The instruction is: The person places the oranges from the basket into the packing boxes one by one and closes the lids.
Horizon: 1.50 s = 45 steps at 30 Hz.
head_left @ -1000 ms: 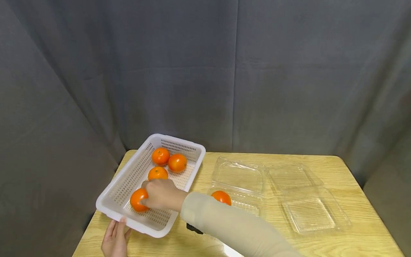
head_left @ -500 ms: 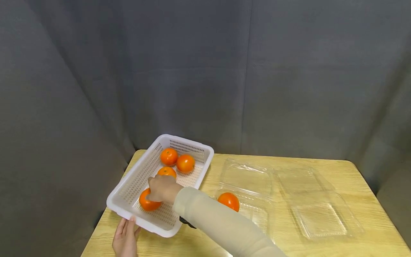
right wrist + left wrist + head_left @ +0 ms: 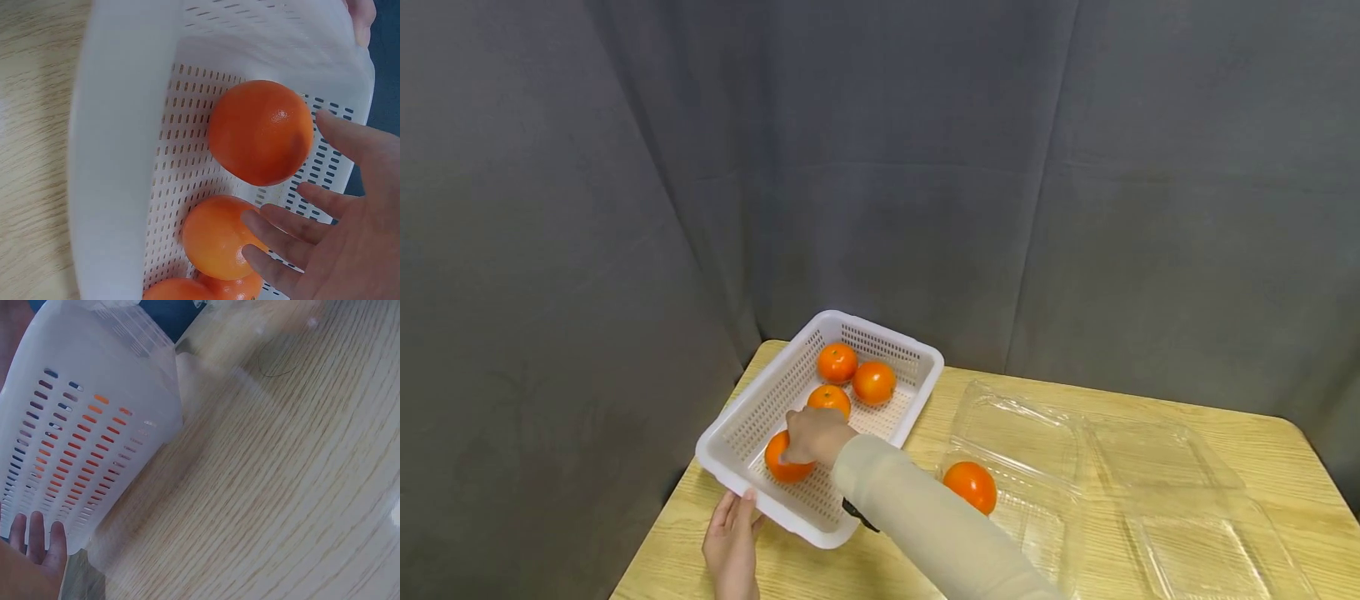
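A white perforated plastic basket [image 3: 820,533] holds several oranges and sits tilted on the table's left side. My left hand [image 3: 732,542] grips its near corner, thumb over the rim. In the left wrist view, fingers [image 3: 37,540] of that hand lie against the slotted outer wall. My right hand [image 3: 820,435] reaches inside, by the nearest orange [image 3: 788,458]. The right wrist view shows that hand's fingers spread, the thumb beside this orange [image 3: 261,132] and fingertips at a second orange [image 3: 220,237]. Whether the thumb touches is unclear. Another orange [image 3: 970,487] sits in an open clear clamshell box [image 3: 1037,533].
A second open clear clamshell box [image 3: 1195,542] lies right of the first on the wooden table [image 3: 865,575]. Grey curtains [image 3: 880,208] stand behind the table and at its left. My right sleeve [image 3: 925,517] crosses in front of the first box.
The head view has swung left, so everything appears further right. My right hand has moved slightly left over the nearest orange. The left hand keeps its grip on the basket.
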### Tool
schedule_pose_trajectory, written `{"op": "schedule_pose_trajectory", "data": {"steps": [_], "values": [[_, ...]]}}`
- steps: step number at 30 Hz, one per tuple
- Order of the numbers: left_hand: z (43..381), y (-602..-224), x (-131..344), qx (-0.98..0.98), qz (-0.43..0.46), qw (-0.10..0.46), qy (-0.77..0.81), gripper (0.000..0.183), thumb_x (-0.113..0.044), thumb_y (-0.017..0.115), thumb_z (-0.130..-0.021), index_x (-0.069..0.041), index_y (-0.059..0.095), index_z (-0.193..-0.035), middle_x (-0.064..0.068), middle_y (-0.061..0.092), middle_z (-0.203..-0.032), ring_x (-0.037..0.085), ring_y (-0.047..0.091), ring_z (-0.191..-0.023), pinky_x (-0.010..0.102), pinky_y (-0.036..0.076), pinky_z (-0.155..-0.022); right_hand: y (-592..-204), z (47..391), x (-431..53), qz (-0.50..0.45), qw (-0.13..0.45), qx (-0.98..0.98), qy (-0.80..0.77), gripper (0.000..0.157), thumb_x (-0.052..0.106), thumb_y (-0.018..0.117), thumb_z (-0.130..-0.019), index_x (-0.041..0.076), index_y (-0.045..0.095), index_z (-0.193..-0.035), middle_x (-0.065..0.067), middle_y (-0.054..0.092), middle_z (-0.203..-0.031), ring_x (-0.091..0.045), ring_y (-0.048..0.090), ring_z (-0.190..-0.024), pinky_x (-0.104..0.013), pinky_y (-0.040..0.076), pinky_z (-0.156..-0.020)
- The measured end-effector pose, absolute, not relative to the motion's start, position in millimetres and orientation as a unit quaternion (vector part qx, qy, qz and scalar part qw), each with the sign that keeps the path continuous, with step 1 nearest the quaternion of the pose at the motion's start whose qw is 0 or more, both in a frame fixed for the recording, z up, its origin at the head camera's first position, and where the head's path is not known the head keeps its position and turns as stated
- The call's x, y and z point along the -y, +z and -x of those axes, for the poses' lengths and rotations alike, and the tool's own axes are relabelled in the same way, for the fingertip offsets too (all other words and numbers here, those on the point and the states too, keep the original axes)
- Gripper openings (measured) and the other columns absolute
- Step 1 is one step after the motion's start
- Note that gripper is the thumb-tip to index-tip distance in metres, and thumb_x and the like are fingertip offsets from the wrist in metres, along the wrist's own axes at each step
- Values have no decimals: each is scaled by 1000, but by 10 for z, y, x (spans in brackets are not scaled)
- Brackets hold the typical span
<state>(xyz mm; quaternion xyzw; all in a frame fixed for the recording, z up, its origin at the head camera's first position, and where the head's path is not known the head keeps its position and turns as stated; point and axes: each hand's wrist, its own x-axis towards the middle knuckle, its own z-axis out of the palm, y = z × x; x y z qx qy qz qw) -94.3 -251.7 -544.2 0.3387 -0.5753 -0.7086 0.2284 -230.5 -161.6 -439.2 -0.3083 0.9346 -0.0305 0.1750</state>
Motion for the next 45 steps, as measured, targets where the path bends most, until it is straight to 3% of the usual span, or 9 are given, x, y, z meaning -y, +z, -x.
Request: {"op": "schedule_pose_trajectory", "data": {"steps": [4,8,14,21,29,39,45], "values": [[952,-5436,2499,571,-335,234,-712,60,-27,67,-96,5,45,-142,19,51,-142,-5,60,-98,21,53,-83,-4394,2303,1640,297,189,-935,-28,75,55,73,-82,18,51,-144,1,67,-119,-13,61,-99,-32,51,-89],[970,-5443,2493,566,-335,242,-714,59,-25,68,-95,6,46,-140,13,57,-135,-3,60,-98,22,54,-82,-4416,2292,1666,301,201,-932,-6,81,57,75,-79,19,49,-146,4,67,-121,-11,61,-100,-31,50,-91],[962,-5438,2507,577,-339,225,-708,63,-30,65,-97,5,42,-144,23,46,-145,-2,58,-103,20,53,-83,-4445,2261,1741,312,203,-928,10,86,55,75,-81,20,42,-151,4,65,-127,-10,61,-108,-32,48,-94],[939,-5454,2490,580,-344,219,-705,63,-32,62,-99,4,39,-146,23,42,-149,4,57,-111,18,53,-83,-4492,2230,1842,305,190,-933,36,88,56,77,-78,23,42,-151,5,64,-127,-7,59,-109,-27,47,-91],[956,-5494,2483,564,-345,255,-705,58,-26,65,-98,7,45,-141,22,50,-142,-6,60,-97,18,54,-77,-4613,2259,1887,293,181,-938,25,79,45,80,-77,13,46,-141,-1,65,-92,-11,56,-77,-28,49,-79],[957,-5480,2468,565,-338,258,-708,56,-20,63,-99,11,43,-141,30,44,-144,-6,59,-96,17,53,-77,-4657,2245,1900,302,173,-937,25,68,39,71,-85,13,47,-143,-3,63,-113,-11,57,-101,-30,50,-83],[968,-5476,2495,572,-334,251,-706,56,-22,63,-99,10,44,-141,31,44,-144,-4,59,-98,17,53,-77,-4678,2254,1899,303,164,-938,27,56,41,71,-84,11,56,-129,-4,58,-104,-13,53,-91,-29,52,-73]]}}
